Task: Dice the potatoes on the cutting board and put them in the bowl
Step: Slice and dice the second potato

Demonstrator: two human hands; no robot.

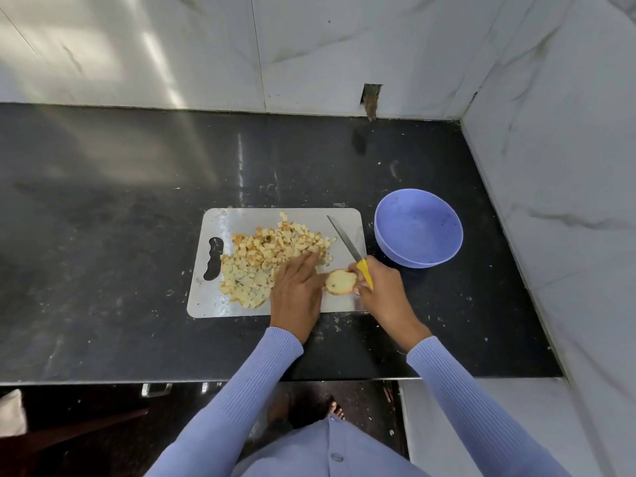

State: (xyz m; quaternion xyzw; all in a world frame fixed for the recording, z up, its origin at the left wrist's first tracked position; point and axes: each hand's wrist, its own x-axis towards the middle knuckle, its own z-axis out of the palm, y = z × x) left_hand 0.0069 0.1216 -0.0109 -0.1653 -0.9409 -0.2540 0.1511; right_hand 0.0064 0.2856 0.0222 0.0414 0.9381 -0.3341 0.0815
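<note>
While the right hand [377, 287] grips the yellow-handled knife [351, 253] beside the potato slice [339, 282], the open left hand [297, 290], seemingly sweeping, could scatter diced potato [268, 259] off the cutting board [213, 297].

Home kitchen: black stone counter [137, 235], marble-tiled walls [568, 166]

— Where's the knife [348, 247]?
— In the right hand [377, 287], blade over the cutting board [213, 304].
— And the left hand [296, 287]?
— Flat against the diced potato [265, 259], beside a potato slice [340, 281]. The blue bowl [418, 228] stands alongside.
</note>
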